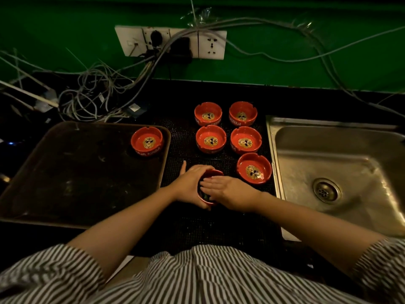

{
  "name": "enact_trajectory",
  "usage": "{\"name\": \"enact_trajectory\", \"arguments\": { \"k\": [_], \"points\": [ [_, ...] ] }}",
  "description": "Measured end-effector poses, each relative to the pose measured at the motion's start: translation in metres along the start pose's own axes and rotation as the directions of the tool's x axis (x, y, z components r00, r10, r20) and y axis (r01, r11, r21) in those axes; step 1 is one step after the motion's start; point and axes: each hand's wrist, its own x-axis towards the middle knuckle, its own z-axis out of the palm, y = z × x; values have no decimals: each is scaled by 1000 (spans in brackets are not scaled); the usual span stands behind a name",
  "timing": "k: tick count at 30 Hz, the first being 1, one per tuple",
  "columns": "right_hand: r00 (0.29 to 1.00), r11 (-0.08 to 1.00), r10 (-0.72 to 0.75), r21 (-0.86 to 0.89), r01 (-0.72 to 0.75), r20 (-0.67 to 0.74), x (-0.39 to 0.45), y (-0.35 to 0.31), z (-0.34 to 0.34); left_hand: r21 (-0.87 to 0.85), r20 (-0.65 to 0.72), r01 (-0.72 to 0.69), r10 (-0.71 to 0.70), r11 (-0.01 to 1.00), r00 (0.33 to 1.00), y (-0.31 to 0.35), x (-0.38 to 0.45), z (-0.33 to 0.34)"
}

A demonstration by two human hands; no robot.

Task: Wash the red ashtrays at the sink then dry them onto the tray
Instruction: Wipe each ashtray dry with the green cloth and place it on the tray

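At the far left we see a tangle of grey cables [92, 95] spilling over the dark tabletop [197, 227], their ends lost in shadow. Just right of them lies a large dark tray [65, 172], its left edge fading into the gloom, with one red ashtray [147, 141] sitting upright in its far right corner. Above, on the green wall [285, 51], a white socket plate [171, 42] is partly covered by plugs and wires.

In the middle, our left hand [190, 185] curls round the side of another red ashtray [208, 187], gripping it just above a dark mesh mat [182, 137]. Our right hand [228, 191] lies over its mouth with fingers fairly straight, reaching inside; we cannot make out what the fingertips touch, and most of the bowl is hidden by both hands.

Beyond the hands, five more red ashtrays [246, 139] stand on the mat in two columns, well clear of the tray. At the right sits the steel sink [306, 172], its right side cut off by the frame.
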Motion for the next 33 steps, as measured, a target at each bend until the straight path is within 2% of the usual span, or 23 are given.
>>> {"name": "enact_trajectory", "arguments": {
  "k": [2, 4, 6, 9, 12, 14, 18, 19, 21, 23, 25, 28, 30, 31, 33],
  "points": [
    [998, 998, 53, -28, -54, -41, 2, -3, 3, -8, -27, 14, -15, 1000, 1000, 2, -3, 1],
    [975, 986, 146, -52, -157, -168, 4, -16, 10, -11, -153, 73, -74, 997, 985, 9, -13, 15],
    [928, 957, 261, -53, -284, -265, 8, -30, 18, -17, -294, 193, -189, 981, 937, 21, -23, 35],
    [851, 883, 430, -57, -467, -302, 18, -49, 29, -71, -431, 323, -321, 944, 843, 36, -27, 56],
    [803, 824, 524, -68, -562, -286, 25, -59, 29, -108, -466, 370, -376, 923, 801, 38, -22, 58],
    [818, 843, 500, -58, -535, -283, 25, -55, 28, -97, -454, 334, -341, 937, 823, 31, -22, 54],
    [963, 977, 214, 34, -211, -164, 17, -26, 7, -87, -263, 137, -155, 987, 952, 6, -15, 26],
    [984, 989, 142, 66, -136, -110, 16, -18, -2, -74, -212, 94, -108, 993, 971, 0, -13, 18],
    [997, 987, 78, 140, -75, -21, 17, -10, -17, -28, -149, 30, -34, 999, 988, -6, -9, 7],
    [996, 986, 89, 143, -85, -23, 19, -10, -17, -22, -163, 0, -4, 1000, 987, -4, -10, 5],
    [980, 977, 190, 107, -183, -60, 20, -16, -5, -50, -236, 31, -42, 998, 971, 2, -16, 12],
    [878, 881, 467, 138, -452, -104, 27, -37, 13, -94, -375, 176, -199, 980, 906, 20, -24, 38],
    [803, 823, 567, 176, -541, -183, 35, -49, 19, -180, -453, 251, -307, 951, 837, 30, -23, 51],
    [791, 814, 580, 196, -548, -197, 38, -51, 19, -212, -466, 270, -340, 939, 817, 32, -21, 52],
    [847, 853, 511, 211, -478, -147, 36, -46, 13, -213, -439, 278, -346, 937, 829, 31, -19, 49]
  ]
}}
